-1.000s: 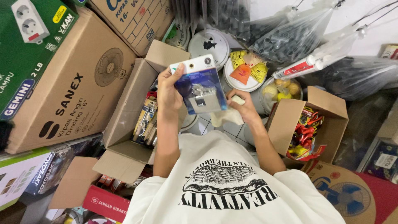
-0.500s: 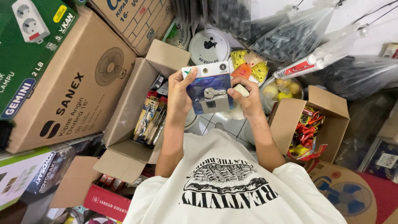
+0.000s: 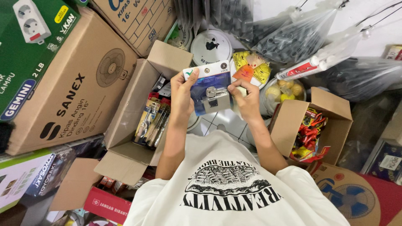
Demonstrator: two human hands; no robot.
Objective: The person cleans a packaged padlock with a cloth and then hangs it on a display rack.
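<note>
The left hand [image 3: 182, 94] grips the left edge of a blister pack [image 3: 208, 86], thumb on the front, fingers curled behind. The right hand [image 3: 247, 100] pinches the pack's right edge the same way. Between them the pack is held up in front of the chest, face toward the camera, above the tiled floor [image 3: 226, 121]. It is a blue card with a white top strip, and a silver padlock [image 3: 214, 99] sits under its clear bubble.

Just left of the hands stands an open carton [image 3: 138, 121] with more carded goods standing on edge inside it. To the right is a second open carton [image 3: 331, 121] filled with red and yellow packets. Farther off lie a round white lid [image 3: 211, 46], a tub of yellow items [image 3: 287, 90] and clear bags of dark tubes [image 3: 289, 37]. Large fan boxes [image 3: 71, 92] are stacked at the far left.

By my reading, the step in hand is looking over or sorting the padlock pack. A next move would call for freeing one hand while the other keeps a firm pinch, and lining the pack up edge-on if it is to join the others in the left carton.
</note>
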